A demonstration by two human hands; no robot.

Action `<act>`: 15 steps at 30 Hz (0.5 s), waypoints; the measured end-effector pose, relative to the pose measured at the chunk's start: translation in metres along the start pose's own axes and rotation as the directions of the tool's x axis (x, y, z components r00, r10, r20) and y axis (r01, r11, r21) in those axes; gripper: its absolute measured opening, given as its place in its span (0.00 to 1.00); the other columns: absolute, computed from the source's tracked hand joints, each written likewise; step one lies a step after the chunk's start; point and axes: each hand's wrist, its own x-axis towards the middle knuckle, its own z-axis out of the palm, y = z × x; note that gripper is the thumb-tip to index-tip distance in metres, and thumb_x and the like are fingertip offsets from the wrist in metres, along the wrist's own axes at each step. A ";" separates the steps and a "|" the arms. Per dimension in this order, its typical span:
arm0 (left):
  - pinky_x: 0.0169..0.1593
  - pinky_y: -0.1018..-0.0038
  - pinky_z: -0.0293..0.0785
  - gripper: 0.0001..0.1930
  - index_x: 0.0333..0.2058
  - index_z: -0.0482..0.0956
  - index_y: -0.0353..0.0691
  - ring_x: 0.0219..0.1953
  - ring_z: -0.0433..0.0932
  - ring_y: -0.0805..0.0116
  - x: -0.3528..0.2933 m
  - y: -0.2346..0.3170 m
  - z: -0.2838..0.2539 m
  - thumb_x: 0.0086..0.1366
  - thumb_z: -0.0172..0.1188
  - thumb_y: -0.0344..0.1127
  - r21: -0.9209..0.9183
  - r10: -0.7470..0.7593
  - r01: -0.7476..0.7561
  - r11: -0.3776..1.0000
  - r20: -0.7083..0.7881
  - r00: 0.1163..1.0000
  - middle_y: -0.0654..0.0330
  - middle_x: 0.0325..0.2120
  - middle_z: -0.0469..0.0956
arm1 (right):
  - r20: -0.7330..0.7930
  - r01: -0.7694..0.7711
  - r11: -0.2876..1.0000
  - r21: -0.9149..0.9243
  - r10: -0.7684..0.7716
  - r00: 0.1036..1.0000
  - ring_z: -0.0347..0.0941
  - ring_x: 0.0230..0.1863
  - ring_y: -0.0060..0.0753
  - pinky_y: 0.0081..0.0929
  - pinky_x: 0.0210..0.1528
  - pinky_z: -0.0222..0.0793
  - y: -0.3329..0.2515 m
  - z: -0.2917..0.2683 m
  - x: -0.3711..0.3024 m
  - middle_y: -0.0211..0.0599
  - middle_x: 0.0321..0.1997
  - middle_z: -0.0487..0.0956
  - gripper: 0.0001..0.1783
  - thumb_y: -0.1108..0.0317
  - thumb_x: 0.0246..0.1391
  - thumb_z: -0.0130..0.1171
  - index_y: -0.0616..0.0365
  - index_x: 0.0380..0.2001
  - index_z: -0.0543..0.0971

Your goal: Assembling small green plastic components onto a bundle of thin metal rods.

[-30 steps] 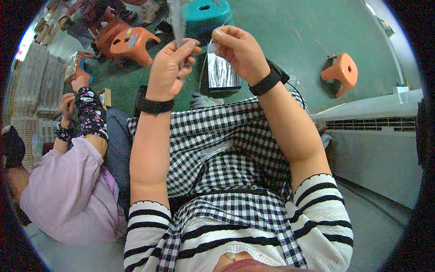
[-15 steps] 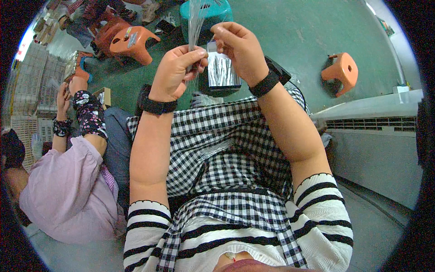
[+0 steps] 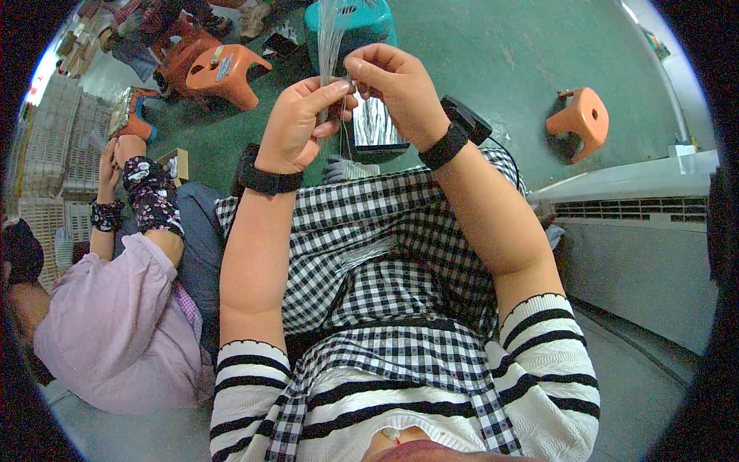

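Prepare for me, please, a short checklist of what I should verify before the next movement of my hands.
1. Left hand grips the strand bundle: ok.
2. Right hand is near the left one: ok.
3. Right hand pinches a single strand: cannot tell, too fine to see.
4. Box with silvery strips is fully visible: not ok, the right hand partly covers it.
5. Checked apron is free of loose strands: not ok, some pale strands lie on it.

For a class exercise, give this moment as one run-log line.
left hand: holds strands; right hand: near left, grip unclear; box: partly behind right hand; teal stool: behind strands
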 end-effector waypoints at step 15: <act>0.13 0.90 0.56 0.07 0.31 0.75 0.36 0.21 0.74 0.80 -0.001 0.002 -0.001 0.58 0.57 0.34 -0.060 0.015 -0.018 0.998 -0.051 0.999 0.62 0.23 0.77 | -0.007 0.259 0.902 -0.345 -0.279 0.960 0.68 0.27 0.13 0.14 0.30 0.65 -0.004 -0.003 -0.002 0.24 0.26 0.76 0.12 0.72 0.49 0.55 0.57 0.38 0.79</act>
